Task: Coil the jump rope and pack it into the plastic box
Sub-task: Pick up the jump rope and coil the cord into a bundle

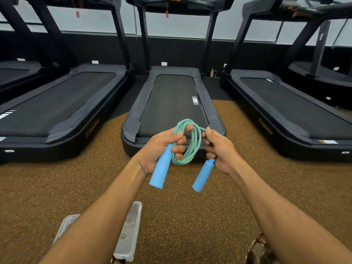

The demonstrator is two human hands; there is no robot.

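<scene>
The jump rope is blue-green braided cord wound into several loops, with two light blue handles. My left hand grips the coil together with the left handle, which points down. My right hand pinches the coil's right side and holds the right handle. Both hands are raised in front of me above the floor. The clear plastic box lies on the floor at the bottom left, mostly hidden behind my left forearm; its clear lid shows to the left of the arm.
Brown speckled rubber flooring spreads below my hands. Three black treadmills stand ahead; the middle one is right behind the rope. A patterned object shows at the bottom right edge.
</scene>
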